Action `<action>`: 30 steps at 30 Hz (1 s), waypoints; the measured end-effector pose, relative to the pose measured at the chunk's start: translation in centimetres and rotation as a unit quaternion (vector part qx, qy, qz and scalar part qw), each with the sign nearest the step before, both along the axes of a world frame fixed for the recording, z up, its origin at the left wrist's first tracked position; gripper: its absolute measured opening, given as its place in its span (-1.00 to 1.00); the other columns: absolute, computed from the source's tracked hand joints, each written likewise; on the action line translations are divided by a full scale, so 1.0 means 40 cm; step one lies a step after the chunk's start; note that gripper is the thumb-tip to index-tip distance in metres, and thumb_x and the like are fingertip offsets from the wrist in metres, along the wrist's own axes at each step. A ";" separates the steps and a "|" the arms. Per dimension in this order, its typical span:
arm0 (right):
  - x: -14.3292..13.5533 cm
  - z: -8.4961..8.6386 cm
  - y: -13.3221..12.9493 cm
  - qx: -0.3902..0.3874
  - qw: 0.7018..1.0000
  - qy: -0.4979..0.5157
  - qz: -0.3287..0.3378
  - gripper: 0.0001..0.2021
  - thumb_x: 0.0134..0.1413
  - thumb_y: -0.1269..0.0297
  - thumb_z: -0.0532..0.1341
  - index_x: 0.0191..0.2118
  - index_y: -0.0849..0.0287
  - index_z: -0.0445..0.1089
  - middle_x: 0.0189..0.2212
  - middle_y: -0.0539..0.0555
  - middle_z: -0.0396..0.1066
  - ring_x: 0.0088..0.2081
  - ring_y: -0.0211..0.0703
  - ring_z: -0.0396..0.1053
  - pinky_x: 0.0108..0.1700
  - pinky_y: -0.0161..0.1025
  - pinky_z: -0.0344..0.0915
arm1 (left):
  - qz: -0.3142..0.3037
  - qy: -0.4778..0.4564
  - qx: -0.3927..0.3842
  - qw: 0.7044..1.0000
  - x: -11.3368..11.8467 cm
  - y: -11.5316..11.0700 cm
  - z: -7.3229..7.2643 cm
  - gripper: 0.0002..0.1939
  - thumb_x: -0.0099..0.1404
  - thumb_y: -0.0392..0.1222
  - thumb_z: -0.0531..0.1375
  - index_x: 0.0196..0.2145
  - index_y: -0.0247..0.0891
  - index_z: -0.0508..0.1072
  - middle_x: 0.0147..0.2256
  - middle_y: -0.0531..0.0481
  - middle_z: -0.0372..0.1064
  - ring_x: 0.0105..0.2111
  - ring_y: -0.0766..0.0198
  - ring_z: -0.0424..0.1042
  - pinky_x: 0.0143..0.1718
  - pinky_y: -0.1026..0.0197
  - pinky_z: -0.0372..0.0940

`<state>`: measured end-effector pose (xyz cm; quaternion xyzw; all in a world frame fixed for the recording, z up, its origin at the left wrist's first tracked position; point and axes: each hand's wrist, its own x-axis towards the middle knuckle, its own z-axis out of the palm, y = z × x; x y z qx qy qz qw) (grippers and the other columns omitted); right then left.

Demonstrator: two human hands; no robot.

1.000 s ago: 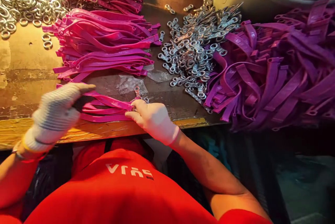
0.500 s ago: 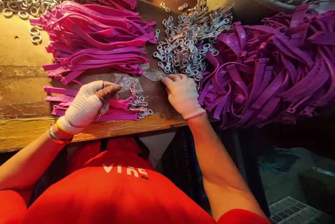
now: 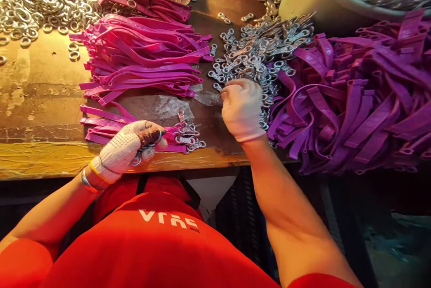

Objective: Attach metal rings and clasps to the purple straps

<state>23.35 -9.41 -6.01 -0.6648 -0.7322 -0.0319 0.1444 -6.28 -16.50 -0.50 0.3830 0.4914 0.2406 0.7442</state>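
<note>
A heap of silver metal rings (image 3: pixel 37 0) fills the far left corner of the worn surface (image 3: pixel 37 95), with a few strays lying loose beside it. Just right of the rings, a thick stack of pink straps (image 3: pixel 141 56) lies flat toward the far edge. At the near edge, the gloved left hand (image 3: pixel 126 148) is curled around a small bundle of pink straps with metal links (image 3: pixel 134 133), its thumb pressed down on the bundle and a ring showing under the fingers; the fitted metal ends fan out just right of the hand. Farther right, the gloved right hand (image 3: pixel 240 108) is closed in a loose fist at the near side of a pile of metal links (image 3: pixel 259 52), fingertips drawn together at the pile's edge; whether they pinch a link cannot be told. Purple straps (image 3: pixel 357 95) spill over the right side of the surface, touching the links. A pale tub (image 3: pixel 323 0) holding more metal parts stands at the far right corner.
</note>
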 end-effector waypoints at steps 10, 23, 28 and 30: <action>-0.256 0.125 -0.198 -0.162 0.865 0.445 0.163 -0.68 0.19 0.18 0.30 0.04 0.09 0.40 -0.12 0.04 0.51 -0.14 -0.14 0.49 -0.02 -0.19 0.42 | -0.016 0.069 0.094 0.993 -0.010 -0.012 0.001 -0.62 0.35 0.08 0.23 -0.42 -0.31 0.38 -0.63 0.08 0.29 -0.71 0.47 0.15 -0.73 0.43 0.00; -0.331 0.089 -0.229 -0.127 0.869 0.478 0.023 -0.71 0.12 0.26 0.21 -0.02 0.11 0.43 -0.21 0.03 0.51 -0.24 -0.17 0.46 -0.11 -0.21 0.43 | 0.037 -0.104 0.013 0.994 -0.016 -0.045 -0.069 -0.60 0.34 0.14 0.23 -0.32 -0.31 0.48 -0.62 0.08 0.26 -0.70 0.47 0.11 -0.69 0.40 0.00; -0.344 0.077 -0.251 -0.080 0.893 0.442 0.038 -0.72 0.24 0.25 0.15 0.05 0.08 0.37 -0.13 0.06 0.48 -0.17 -0.15 0.46 -0.05 -0.18 0.41 | 0.063 -0.060 0.021 0.996 -0.009 -0.069 -0.045 -0.67 0.25 0.05 0.35 -0.24 -0.26 0.44 -0.63 0.14 0.24 -0.73 0.48 0.04 -0.74 0.41 -0.09; -0.345 0.077 -0.254 -0.060 0.925 0.366 0.087 -0.68 0.30 0.29 0.09 0.12 0.09 0.34 -0.06 0.13 0.46 -0.08 -0.08 0.45 0.01 -0.14 0.37 | 0.064 -0.034 0.044 0.996 -0.008 -0.073 -0.032 -0.66 0.28 0.07 0.31 -0.33 -0.26 0.38 -0.63 0.14 0.22 -0.72 0.48 0.06 -0.74 0.41 -0.06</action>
